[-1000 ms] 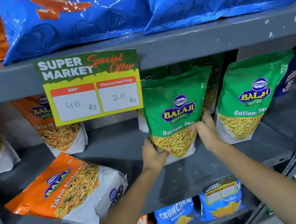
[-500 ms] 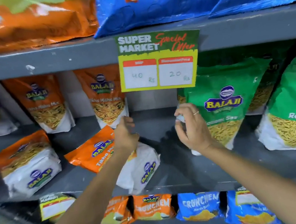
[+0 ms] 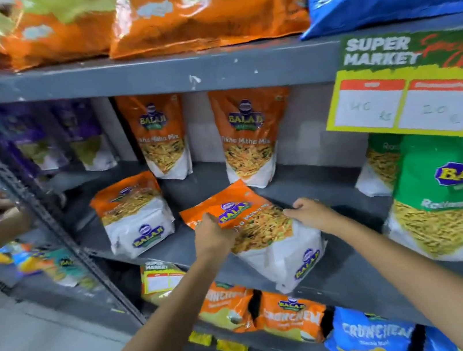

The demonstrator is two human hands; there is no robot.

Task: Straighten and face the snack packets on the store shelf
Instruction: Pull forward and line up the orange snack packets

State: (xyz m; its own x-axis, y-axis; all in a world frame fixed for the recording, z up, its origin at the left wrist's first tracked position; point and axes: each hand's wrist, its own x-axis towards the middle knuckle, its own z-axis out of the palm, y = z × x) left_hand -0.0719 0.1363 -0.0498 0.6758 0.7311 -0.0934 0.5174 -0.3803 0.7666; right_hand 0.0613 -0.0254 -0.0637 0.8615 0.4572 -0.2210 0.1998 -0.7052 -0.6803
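While both arms reach in over the shelf lip, the left hand lies with its fingers curled on the upper left edge of the toppled orange packet, and the right hand presses its fingertips against the packet's upper right edge; whether either thumb is hooked underneath I cannot tell, as the blur is heavy here. That packet lies flat and skewed on the middle shelf, its white base corner sitting right at the front lip. Lifted from the top edge alone, I judge the loose filling could slump toward the base and drag the packet off the shelf, down onto the rows of Crunchem packets below. A grip this shallow on slick film could also simply slide off.

Just to the left, a second orange packet leans back, close enough that a swing of the left elbow might knock it over. Behind, two upright orange packets stand against the back wall; pushing the toppled one back too hard could tip them. To the right, the green packet stands near the right forearm, and the price card hangs from the shelf above, where a raised wrist could catch it.
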